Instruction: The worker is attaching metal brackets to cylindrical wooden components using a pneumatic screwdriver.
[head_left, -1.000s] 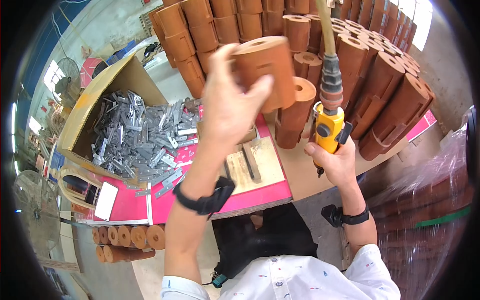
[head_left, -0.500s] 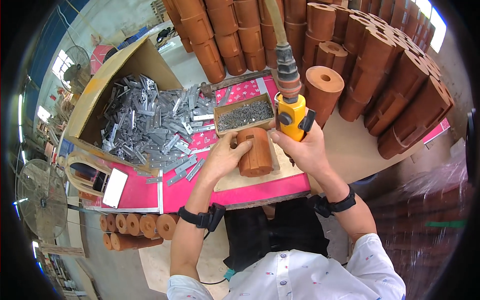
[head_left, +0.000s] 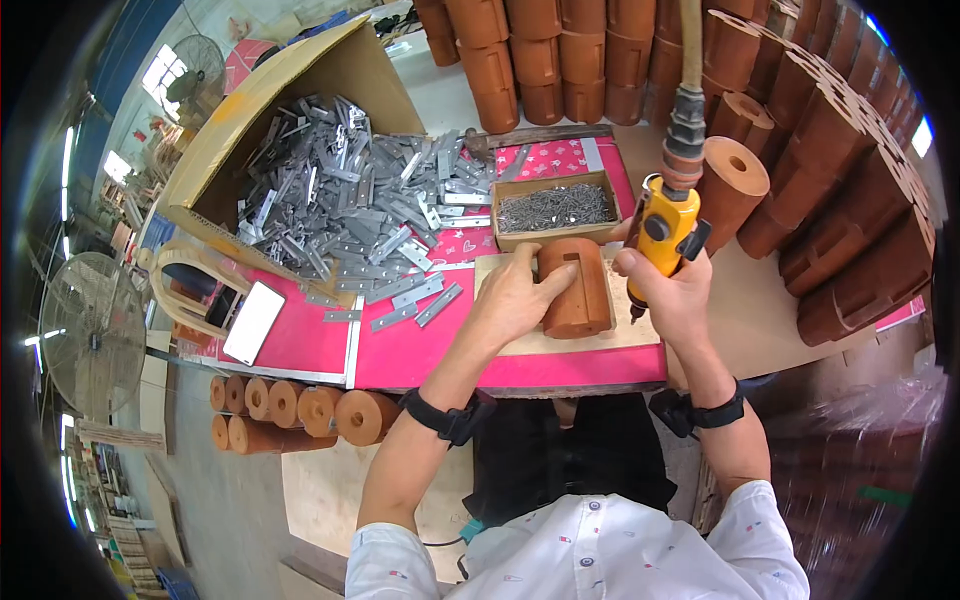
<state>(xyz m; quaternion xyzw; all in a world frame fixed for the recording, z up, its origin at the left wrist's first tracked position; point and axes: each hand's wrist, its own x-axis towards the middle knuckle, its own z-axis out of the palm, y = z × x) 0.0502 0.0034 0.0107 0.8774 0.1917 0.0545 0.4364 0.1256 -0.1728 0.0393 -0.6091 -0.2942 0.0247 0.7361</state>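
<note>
Both hands busy: left [head_left: 512,298] steadies wooden cylinder [head_left: 575,288], right [head_left: 672,290] grips yellow screwdriver [head_left: 667,228].

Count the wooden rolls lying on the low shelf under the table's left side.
5 rolls show in a row below the pink table edge, from left end to largest at right; a sixth lies underneath, others possibly hidden.

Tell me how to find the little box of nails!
Start at the big cardboard box spilling grey metal plates on the pink table. Go right to the small wooden tray, just above the left hand on the brown cylinder. It alone holds thin dark nails, not flat plates.
</note>
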